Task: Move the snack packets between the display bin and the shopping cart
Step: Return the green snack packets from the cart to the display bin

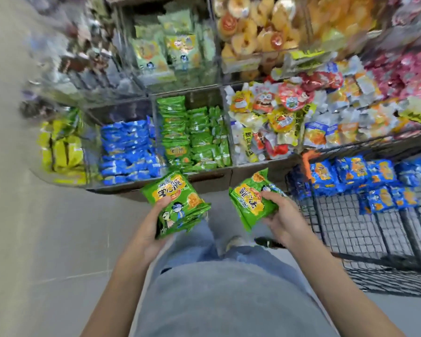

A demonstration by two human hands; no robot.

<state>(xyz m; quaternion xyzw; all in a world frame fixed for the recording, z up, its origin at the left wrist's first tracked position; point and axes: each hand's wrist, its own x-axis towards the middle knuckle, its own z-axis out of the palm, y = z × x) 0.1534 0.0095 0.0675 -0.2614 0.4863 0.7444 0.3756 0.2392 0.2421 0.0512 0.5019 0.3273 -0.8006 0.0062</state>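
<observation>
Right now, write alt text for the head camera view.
The left hand and right hand each hold green snack packets before a display bin of the same packets. A shopping cart at right holds blue packets.

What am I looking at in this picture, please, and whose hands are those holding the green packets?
No machine here: a person wears a wide-angle camera on the head, looking down at their own bare hands. The left hand grips one stack of green snack packets; the right hand grips a second green stack. Ahead, the display bin holds more green packets, beside blue ones. At the right stands a black wire shopping cart with blue packets inside.
</observation>
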